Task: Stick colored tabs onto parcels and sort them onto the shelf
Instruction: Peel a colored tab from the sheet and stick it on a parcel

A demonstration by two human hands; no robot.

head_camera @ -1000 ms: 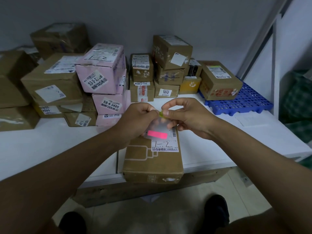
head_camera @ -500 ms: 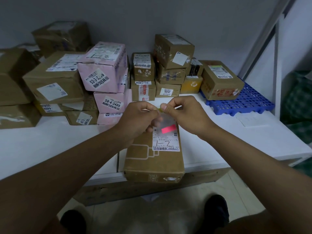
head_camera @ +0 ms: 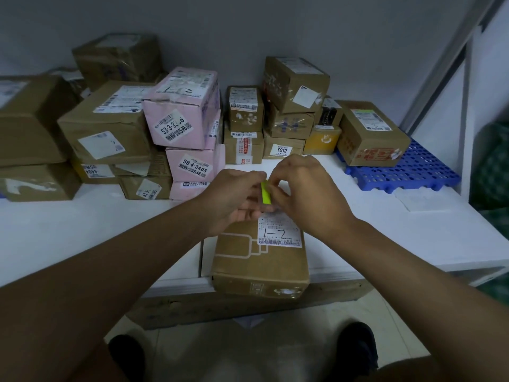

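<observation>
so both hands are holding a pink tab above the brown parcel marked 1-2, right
Not quite: the tab is yellow-green, not pink, as the head view shows. The left hand and right hand do hold it between them above the brown parcel marked 1-2.

A plain grey painted wall (head_camera: 248,26) stood behind a low white flat-topped platform (head_camera: 82,230). To the right a pale metal frame upright (head_camera: 465,111) rose beside a slanting bar. A blue perforated plastic pallet (head_camera: 413,172) lay on the platform's right end. Below, the pale tiled floor (head_camera: 248,351) showed. The light was dim.
</observation>
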